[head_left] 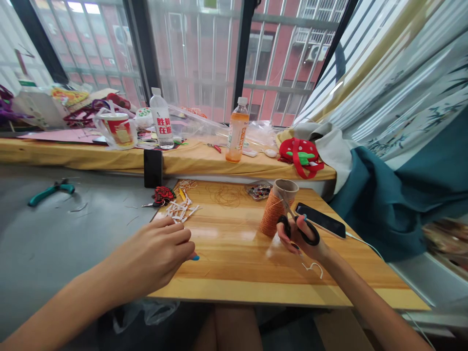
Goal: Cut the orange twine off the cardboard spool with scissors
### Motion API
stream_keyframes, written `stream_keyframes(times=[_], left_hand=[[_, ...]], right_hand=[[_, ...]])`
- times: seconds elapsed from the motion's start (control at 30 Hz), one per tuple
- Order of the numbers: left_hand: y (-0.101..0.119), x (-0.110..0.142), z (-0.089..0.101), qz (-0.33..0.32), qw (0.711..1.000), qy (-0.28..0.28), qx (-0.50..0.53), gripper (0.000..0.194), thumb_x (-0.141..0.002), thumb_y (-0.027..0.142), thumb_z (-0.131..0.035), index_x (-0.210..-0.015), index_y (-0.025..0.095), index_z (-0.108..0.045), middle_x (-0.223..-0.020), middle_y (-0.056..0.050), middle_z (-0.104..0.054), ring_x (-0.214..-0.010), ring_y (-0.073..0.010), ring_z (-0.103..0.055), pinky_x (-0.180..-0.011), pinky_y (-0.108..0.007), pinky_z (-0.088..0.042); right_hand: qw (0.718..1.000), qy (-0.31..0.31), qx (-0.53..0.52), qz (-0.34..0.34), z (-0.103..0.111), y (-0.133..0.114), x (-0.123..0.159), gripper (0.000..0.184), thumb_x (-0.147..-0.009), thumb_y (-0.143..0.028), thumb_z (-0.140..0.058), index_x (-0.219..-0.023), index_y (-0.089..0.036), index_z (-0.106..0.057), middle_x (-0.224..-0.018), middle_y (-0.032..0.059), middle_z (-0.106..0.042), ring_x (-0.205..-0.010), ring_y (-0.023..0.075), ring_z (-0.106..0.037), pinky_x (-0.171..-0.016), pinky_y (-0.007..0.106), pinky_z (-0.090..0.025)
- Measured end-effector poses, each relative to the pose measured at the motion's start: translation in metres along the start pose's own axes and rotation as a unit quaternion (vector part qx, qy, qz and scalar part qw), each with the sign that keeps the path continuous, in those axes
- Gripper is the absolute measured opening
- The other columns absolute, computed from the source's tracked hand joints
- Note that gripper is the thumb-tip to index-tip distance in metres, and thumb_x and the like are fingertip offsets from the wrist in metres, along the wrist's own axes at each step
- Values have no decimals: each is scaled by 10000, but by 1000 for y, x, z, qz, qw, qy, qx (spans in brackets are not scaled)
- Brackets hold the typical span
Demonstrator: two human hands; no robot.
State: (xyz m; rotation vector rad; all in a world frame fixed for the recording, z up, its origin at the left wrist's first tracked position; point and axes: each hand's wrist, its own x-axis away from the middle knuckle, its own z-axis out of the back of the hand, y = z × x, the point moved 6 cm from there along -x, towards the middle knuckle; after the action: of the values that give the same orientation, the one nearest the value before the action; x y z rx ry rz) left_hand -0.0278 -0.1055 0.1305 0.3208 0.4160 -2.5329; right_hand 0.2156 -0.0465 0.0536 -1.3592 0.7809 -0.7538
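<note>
My right hand (305, 239) holds a pair of scissors (287, 204), its fingers through the black handle loops and the blades pointing up and away. Just behind the blades stands a spool of orange cord (271, 214), wound round a cardboard tube. A curled piece of white string (313, 268) lies on the board below this hand. My left hand (166, 251) is above the left side of the board, its fingers curled together in a pinch. Whatever may be between those fingertips is hidden or too thin to see. White paper strips (183, 209) lie just beyond it.
A phone (321, 219) with a white cable lies right of the spool. Behind are a bead box (259, 190) and loose thread (224, 195). Teal pliers (51, 192) rest at far left. The sill holds a water bottle (161, 119), an orange drink bottle (237, 130) and a red pouch (302, 155).
</note>
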Motion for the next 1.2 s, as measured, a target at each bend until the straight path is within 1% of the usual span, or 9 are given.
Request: stream_keyframes(times=[0.17, 0.27, 0.47, 0.6, 0.77, 0.93, 1.1, 1.17, 1.2], left_hand=[[-1, 1, 0, 3, 1000, -2, 3, 293, -846, 162, -321, -599, 175, -479, -587, -1, -485, -564, -136, -431, -602, -283, -274], [0, 1, 1, 3, 1000, 0, 4, 309, -850, 165, -308, -597, 173, -485, -586, -3, -485, -564, -133, -433, -605, -282, -279], [1, -1, 3, -1, 1000, 5, 4, 325, -844, 144, -297, -579, 171, -484, -569, -8, -480, -554, -131, -429, -596, -281, -287], [1, 0, 1, -2, 1000, -8, -2, 308, -832, 125, -302, -590, 172, -487, -580, -11, -487, -560, -137, -428, -601, -287, -288], [3, 0, 2, -1, 1000, -5, 3, 282, -827, 125, -319, -601, 176, -481, -587, -6, -489, -565, -137, -424, -614, -286, -282], [5, 0, 1, -4, 1000, -19, 15, 259, -816, 124, -340, -605, 180, -478, -597, -5, -497, -578, -143, -431, -605, -290, -272], [7, 2, 0, 0, 1000, -19, 21, 258, -823, 141, -342, -613, 183, -486, -616, -6, -510, -593, -147, -446, -626, -296, -282], [8, 5, 0, -1, 1000, -19, 21, 265, -827, 142, -335, -615, 184, -488, -622, -6, -512, -592, -145, -449, -625, -293, -286], [9, 6, 0, -1, 1000, -19, 18, 270, -831, 146, -333, -614, 183, -488, -620, -6, -511, -589, -143, -450, -620, -290, -287]], right_hand=[[999, 29, 10, 13, 2, 2, -1, 582, -700, -705, -267, -513, -169, -396, -338, -76, -290, -271, 45, -230, -318, 212, -106], [999, 34, 3, 12, 1, 3, -2, 575, -694, -705, -288, -505, -171, -389, -336, -84, -268, -269, 42, -201, -312, 207, -86], [1000, 18, -2, 17, -1, -2, -3, 592, -676, -727, -267, -533, -172, -415, -329, -77, -300, -272, 48, -213, -320, 212, -99], [1000, 30, -4, 8, 0, -1, -4, 577, -673, -720, -298, -520, -175, -410, -344, -82, -277, -286, 46, -195, -321, 216, -89], [999, 47, 1, 11, 1, 2, -5, 550, -709, -675, -327, -507, -170, -411, -337, -80, -264, -285, 38, -170, -322, 222, -55], [999, 42, -5, 22, 0, -4, -6, 583, -643, -733, -334, -520, -170, -419, -365, -71, -291, -299, 43, -195, -331, 225, -73], [996, 87, 5, 31, 4, -8, -8, 563, -690, -687, -345, -475, -169, -398, -343, -76, -260, -290, 37, -164, -338, 225, -50], [994, 99, -4, 35, 6, -8, -7, 566, -682, -693, -347, -470, -170, -397, -337, -76, -258, -285, 36, -160, -336, 223, -46], [995, 95, -6, 32, 6, -9, -7, 570, -668, -705, -349, -479, -170, -404, -343, -74, -269, -285, 37, -169, -332, 220, -52]])
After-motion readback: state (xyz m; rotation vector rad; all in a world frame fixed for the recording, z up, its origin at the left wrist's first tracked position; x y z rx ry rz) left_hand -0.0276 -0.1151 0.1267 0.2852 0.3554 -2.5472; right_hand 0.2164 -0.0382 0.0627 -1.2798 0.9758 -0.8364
